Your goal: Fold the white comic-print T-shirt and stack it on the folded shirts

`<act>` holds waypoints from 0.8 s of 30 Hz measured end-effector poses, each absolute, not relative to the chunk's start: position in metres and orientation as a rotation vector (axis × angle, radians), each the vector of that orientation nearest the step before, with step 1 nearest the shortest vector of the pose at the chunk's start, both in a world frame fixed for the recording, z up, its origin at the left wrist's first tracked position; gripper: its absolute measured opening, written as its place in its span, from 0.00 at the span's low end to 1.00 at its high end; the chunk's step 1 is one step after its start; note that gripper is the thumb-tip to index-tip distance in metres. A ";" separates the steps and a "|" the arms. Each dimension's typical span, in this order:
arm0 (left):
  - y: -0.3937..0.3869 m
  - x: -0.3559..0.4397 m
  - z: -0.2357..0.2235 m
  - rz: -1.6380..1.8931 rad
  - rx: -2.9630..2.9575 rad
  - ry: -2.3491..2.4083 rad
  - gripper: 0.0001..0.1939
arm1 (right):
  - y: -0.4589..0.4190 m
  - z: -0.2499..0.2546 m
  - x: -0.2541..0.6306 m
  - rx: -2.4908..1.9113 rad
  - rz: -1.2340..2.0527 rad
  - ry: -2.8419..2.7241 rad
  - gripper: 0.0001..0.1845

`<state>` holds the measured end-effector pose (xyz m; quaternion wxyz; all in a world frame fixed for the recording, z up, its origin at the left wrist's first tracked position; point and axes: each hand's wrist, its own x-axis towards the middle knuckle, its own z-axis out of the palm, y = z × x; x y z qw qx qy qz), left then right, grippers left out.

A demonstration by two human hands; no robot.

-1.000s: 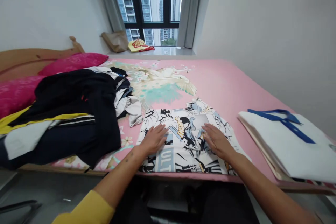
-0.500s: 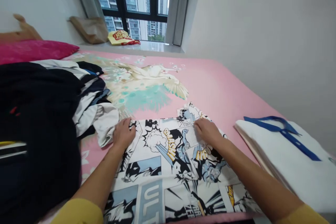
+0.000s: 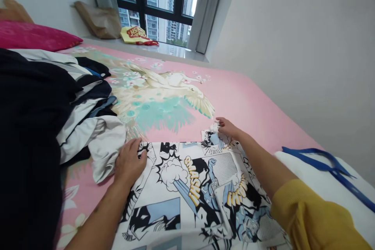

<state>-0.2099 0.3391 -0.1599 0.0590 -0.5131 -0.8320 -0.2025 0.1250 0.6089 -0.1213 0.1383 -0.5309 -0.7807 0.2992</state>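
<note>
A comic-print garment point(image 3: 187, 187) in white, black and light blue lies spread on the pink bed sheet point(image 3: 243, 101). My left hand point(image 3: 129, 162) rests on its far left corner, fingers curled over the cloth edge. At the far right, my right hand point(image 3: 227, 127) pinches a protruding flap of the same garment. Both forearms reach out from yellow sleeves.
A heap of dark and white clothes point(image 3: 43, 101) fills the left of the bed. On the right lies a white bag with blue straps point(image 3: 331, 175). Pink pillows point(image 3: 35, 35) are at the far left. A brown paper bag point(image 3: 98, 19) and a yellow bag point(image 3: 134, 34) sit on the windowsill.
Both hands slid from the middle of the garment to its far edge. The left went to the left corner, the right to the flap. The view moved closer and tilted.
</note>
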 end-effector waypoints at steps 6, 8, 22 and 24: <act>0.339 -0.211 -0.161 -0.616 -1.551 -2.522 0.22 | 0.608 -0.090 0.104 -1.268 0.533 -2.725 0.13; 0.339 -0.212 -0.162 -0.628 -1.553 -2.518 0.22 | 0.604 -0.083 0.101 -1.321 0.446 -2.732 0.09; 0.338 -0.212 -0.163 -0.685 -1.558 -2.495 0.22 | 0.611 -0.084 0.126 -1.696 0.492 -2.664 0.18; 0.338 -0.212 -0.163 -0.686 -1.550 -2.500 0.22 | 0.611 -0.081 0.123 -1.711 0.430 -2.659 0.16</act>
